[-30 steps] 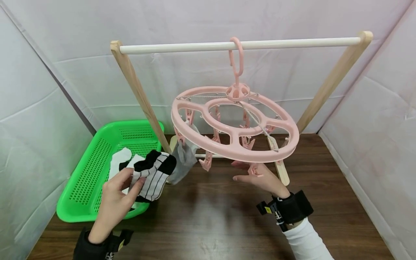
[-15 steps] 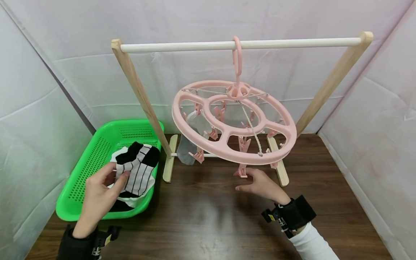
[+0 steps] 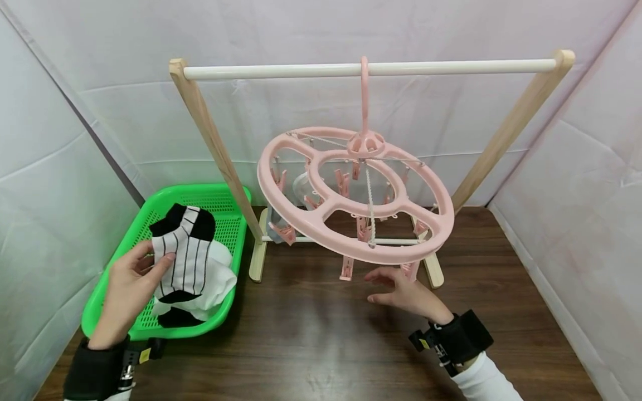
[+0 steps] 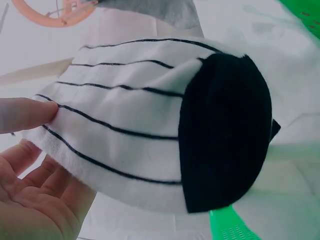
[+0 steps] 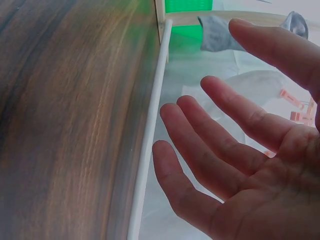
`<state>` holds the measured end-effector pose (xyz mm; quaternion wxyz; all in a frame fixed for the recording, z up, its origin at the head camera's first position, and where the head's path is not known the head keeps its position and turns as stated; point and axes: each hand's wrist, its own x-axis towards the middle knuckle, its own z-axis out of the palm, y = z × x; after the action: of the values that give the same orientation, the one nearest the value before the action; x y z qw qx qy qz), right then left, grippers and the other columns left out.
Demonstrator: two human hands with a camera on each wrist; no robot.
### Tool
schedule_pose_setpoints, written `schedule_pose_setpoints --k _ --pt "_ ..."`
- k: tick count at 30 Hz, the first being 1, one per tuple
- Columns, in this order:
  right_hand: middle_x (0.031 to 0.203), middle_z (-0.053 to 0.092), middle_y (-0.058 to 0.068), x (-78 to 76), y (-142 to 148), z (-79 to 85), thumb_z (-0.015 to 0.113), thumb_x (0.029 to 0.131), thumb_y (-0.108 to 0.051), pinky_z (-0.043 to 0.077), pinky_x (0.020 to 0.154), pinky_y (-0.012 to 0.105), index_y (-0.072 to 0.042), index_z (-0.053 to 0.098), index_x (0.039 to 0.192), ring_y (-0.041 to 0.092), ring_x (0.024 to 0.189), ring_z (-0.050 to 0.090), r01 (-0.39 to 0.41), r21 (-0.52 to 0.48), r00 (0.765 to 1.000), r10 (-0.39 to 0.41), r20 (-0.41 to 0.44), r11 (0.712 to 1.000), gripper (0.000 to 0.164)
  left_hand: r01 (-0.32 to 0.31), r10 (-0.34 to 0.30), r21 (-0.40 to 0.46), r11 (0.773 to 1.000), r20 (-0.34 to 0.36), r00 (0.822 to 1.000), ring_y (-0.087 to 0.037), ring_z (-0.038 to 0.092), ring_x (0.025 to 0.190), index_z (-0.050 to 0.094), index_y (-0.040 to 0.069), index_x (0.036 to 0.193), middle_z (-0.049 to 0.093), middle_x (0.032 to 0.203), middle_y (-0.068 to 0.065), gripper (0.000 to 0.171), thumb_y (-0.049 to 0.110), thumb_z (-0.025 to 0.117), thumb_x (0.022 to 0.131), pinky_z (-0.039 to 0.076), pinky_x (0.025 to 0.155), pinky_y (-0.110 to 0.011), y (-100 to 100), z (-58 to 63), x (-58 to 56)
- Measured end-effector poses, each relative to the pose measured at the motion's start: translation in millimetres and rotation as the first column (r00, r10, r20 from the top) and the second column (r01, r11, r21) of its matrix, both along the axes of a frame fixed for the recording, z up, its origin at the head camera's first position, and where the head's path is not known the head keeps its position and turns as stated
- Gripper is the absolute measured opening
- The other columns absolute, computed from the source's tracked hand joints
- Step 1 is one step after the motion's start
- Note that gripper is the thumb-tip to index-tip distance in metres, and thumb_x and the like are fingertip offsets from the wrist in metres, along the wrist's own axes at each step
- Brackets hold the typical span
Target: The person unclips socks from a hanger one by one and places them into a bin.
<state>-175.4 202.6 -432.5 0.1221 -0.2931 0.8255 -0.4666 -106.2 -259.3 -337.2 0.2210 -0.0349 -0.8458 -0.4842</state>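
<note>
My left hand (image 3: 132,284) pinches the edge of a white sock (image 3: 183,259) with black stripes and black toe and heel, held above the green basket (image 3: 95,303). In the left wrist view the striped sock (image 4: 125,110) spreads out from between thumb and fingers. Below it, other white and black socks (image 3: 218,278) lie in the basket. My right hand (image 3: 408,292), fingers loosely spread and holding nothing, is just under the front rim of the pink round clip hanger (image 3: 321,236). A grey sock (image 3: 275,223) hangs on the hanger's left side, partly hidden by the rim.
The hanger hooks over the white rod (image 3: 281,71) of a wooden-legged rack (image 3: 215,142) on the dark wooden table (image 3: 321,334). Several pink clips (image 3: 347,267) dangle under the ring. White cloth walls (image 3: 587,223) enclose the table.
My left hand has moved left with the striped sock, back over the basket. The hanger has turned, shifting its clips and the grey sock leftward. The right hand has moved slightly down and right.
</note>
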Motion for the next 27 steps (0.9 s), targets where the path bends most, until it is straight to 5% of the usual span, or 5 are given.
schedule_pose_setpoints --k 9,16,23,27 --pt "0.115 0.063 0.019 5.2 7 -7.2 0.074 0.087 -0.016 0.045 0.093 0.052 0.003 0.063 0.115 0.04 0.11 0.057 0.084 0.041 0.996 -0.085 0.012 0.996 0.035 -0.052 0.052 -0.006 0.999 0.036 0.998 0.007 0.059 0.09 0.06 -0.003 0.115 0.058 0.102 0.018 0.021 0.001 0.061 0.093 0.046 0.069 -0.009 -17 0.1 -5.0" --pt "0.117 0.062 0.021 6.4 11 -8.6 0.072 0.089 -0.017 0.044 0.093 0.055 0.003 0.062 0.117 0.044 0.111 0.055 0.091 0.029 0.993 -0.093 0.074 0.995 0.037 -0.17 0.176 -0.077 0.982 0.087 0.98 0.01 0.052 0.089 0.056 -0.003 0.113 0.053 0.102 0.015 0.022 0.01 0.061 0.095 0.043 0.069 -0.007 -35 -0.1 -7.6" --pt "0.114 0.063 0.018 7.3 13 -11.1 0.073 0.088 -0.018 0.047 0.09 0.051 0.002 0.063 0.114 0.035 0.109 0.058 0.084 0.05 0.996 -0.086 0.038 0.995 0.034 -0.137 0.137 -0.094 0.986 -0.006 0.991 -0.013 0.056 0.113 0.053 0.021 0.136 0.055 0.13 -0.002 0.043 0.023 0.063 0.095 0.048 0.082 -0.022 -145 -106.6 -54.5" --pt "0.112 0.064 0.013 7.5 13 -11.7 0.072 0.089 -0.017 0.046 0.092 0.051 -0.001 0.063 0.112 0.035 0.109 0.059 0.06 0.028 0.997 -0.061 0.049 0.998 0.029 -0.123 0.123 -0.117 0.985 -0.012 0.992 -0.017 0.056 0.114 0.053 0.023 0.137 0.054 0.131 -0.001 0.044 0.022 0.064 0.094 0.047 0.088 -0.027 -163 -130.0 -65.8"
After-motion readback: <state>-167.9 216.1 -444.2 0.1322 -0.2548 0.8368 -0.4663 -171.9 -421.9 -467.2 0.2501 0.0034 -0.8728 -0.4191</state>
